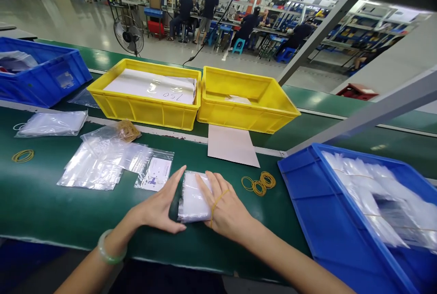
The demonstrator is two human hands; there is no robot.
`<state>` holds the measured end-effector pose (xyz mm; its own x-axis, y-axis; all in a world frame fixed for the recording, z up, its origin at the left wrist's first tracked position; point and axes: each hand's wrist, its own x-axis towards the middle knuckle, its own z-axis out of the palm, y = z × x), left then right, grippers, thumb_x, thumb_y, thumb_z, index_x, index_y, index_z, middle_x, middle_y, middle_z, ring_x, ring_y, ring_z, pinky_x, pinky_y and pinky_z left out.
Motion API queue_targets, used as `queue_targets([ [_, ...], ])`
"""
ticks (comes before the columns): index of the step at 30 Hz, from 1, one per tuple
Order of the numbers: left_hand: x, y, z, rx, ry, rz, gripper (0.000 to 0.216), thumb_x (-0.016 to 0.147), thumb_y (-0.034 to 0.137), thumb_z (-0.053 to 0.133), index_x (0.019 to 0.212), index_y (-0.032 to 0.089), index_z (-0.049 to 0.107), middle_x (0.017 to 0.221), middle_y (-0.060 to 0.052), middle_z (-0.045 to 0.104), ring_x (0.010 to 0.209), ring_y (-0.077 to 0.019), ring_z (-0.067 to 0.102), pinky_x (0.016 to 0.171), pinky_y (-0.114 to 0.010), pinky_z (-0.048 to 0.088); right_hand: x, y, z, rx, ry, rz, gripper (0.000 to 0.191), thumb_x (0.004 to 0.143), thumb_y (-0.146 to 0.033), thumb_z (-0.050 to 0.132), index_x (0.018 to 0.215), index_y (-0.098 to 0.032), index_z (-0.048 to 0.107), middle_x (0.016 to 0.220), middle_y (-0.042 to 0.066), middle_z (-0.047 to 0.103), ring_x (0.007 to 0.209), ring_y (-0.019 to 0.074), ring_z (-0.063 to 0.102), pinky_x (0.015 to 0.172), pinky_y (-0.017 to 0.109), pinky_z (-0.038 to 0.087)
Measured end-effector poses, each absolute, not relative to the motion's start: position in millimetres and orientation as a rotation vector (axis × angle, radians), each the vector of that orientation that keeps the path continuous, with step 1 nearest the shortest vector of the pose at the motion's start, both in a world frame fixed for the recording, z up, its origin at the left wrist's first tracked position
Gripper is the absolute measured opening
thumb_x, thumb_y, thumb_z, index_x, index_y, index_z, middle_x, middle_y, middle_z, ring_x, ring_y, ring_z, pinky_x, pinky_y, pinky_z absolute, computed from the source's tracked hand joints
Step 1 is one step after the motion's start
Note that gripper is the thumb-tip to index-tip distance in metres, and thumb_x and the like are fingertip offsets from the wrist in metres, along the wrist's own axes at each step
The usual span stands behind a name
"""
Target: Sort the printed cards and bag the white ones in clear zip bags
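Centrally, a small stack of clear bags (193,198) lies on the green bench (85,216) between your two hands. Your left hand (160,208) is spread wide in a C beside the stack's left end, gripping nothing; whether its fingertips touch is unclear. Your right hand (227,207), one rubber band (218,201) around it, rests fingers extended over the stack's right end, hiding that end and most of its own thumb, so you cannot tell how firmly it grips. Two blue bins, left (51,85) and right (303,207), are cut off by the picture's edges. Two yellow bins (146,113) stand side by side beyond, one pale card (234,146) before the right-hand one. Near your left hand are one printed bag (157,171), its print unreadable, and a bag pile (95,166) too overlapped to count. Rubber-band clusters (266,182) lie nearest your right hand, their strands tangled.
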<state>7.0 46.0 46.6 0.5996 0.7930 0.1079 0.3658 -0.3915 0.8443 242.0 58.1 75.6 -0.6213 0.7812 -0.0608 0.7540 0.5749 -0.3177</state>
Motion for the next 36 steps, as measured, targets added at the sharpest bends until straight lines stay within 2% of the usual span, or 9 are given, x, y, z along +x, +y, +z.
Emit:
queue_targets([
  [2,-1.8,38.9,72.0,2.163,0.886,0.685,0.117,0.069,0.034,0.078,0.157,0.025,0.001,0.165,-0.013,0.002,0.150,-0.0396,0.008,0.119,-0.059,0.019,241.8,57.6,77.1,-1.343,-2.760,0.412,0.104,0.064,-0.024,0.077,0.155,-0.015,0.027,0.150,0.029,0.039,0.132,0.0551,0.037,0.103,0.070,0.034],
  [7,31.8,38.2,107.8,2.862,0.499,0.544,0.040,0.085,0.028,0.059,0.125,0.023,0.061,0.139,-0.012,0.054,0.132,-0.0333,0.045,0.112,-0.048,0.036,239.6,56.6,85.0,-1.402,-2.865,0.294,0.084,0.078,-0.020,0.065,0.154,-0.013,0.029,0.151,0.031,0.037,0.136,0.0524,0.036,0.101,0.067,0.039],
  [14,66.3,63.7,111.8,3.336,0.144,0.456,0.019,0.086,0.023,0.053,0.094,0.019,0.070,0.115,-0.008,0.067,0.113,-0.0245,0.054,0.105,-0.038,0.039,239.7,53.8,86.2,-1.419,-2.881,0.190,0.065,0.093,-0.030,0.051,0.154,-0.016,0.032,0.151,0.026,0.040,0.135,0.0455,0.040,0.101,0.059,0.043],
  [22,5.0,31.4,92.0,3.056,0.169,0.468,0.024,0.077,0.030,0.061,0.056,0.020,0.058,0.051,-0.001,0.053,0.056,-0.0167,0.049,0.059,-0.033,0.041,241.1,52.3,82.7,-1.404,-2.826,0.206,0.092,0.068,-0.024,0.072,0.151,-0.012,0.035,0.147,0.029,0.042,0.130,0.0484,0.043,0.097,0.060,0.045],
  [25,-29.1,36.4,84.0,3.013,0.862,0.357,0.023,0.081,0.037,0.062,0.074,0.015,0.066,0.062,-0.005,0.062,0.064,-0.0216,0.058,0.065,-0.035,0.042,238.4,50.8,82.3,-1.390,-2.833,0.226,0.091,0.070,-0.025,0.073,0.152,-0.013,0.034,0.147,0.031,0.042,0.130,0.0502,0.044,0.096,0.062,0.045],
  [27,-38.8,51.9,79.5,2.868,1.154,0.240,0.057,0.079,0.054,0.066,0.112,0.007,0.064,0.082,-0.012,0.071,0.078,-0.0289,0.065,0.080,-0.043,0.045,236.5,49.5,82.7,-1.365,-2.851,0.234,0.090,0.073,-0.025,0.073,0.152,-0.014,0.033,0.147,0.032,0.041,0.131,0.0512,0.043,0.095,0.064,0.045],
  [31,-19.5,81.7,55.1,2.521,1.073,0.255,0.129,0.060,0.074,0.071,0.154,0.010,0.009,0.147,-0.028,0.044,0.133,-0.0407,0.045,0.115,-0.062,0.015,236.0,45.1,80.3,-1.355,-2.840,0.238,0.090,0.073,-0.023,0.074,0.152,-0.018,0.032,0.149,0.031,0.039,0.132,0.0519,0.042,0.094,0.065,0.046],
  [34,11.3,85.9,23.9,2.302,0.886,0.388,0.124,0.059,0.069,0.075,0.153,0.014,0.016,0.159,-0.026,0.022,0.146,-0.0410,0.024,0.117,-0.063,0.009,238.0,40.7,73.5,-1.356,-2.788,0.244,0.088,0.073,-0.022,0.072,0.152,-0.016,0.032,0.147,0.031,0.040,0.133,0.0517,0.041,0.097,0.066,0.044],
  [36,28.5,82.2,4.8,2.158,0.886,0.528,0.102,0.064,0.062,0.075,0.146,0.015,0.036,0.156,-0.022,0.033,0.144,-0.0388,0.030,0.119,-0.058,0.016,239.2,38.3,69.0,-1.357,-2.739,0.264,0.087,0.074,-0.021,0.069,0.152,-0.015,0.032,0.146,0.031,0.041,0.135,0.0511,0.039,0.099,0.067,0.043],
])
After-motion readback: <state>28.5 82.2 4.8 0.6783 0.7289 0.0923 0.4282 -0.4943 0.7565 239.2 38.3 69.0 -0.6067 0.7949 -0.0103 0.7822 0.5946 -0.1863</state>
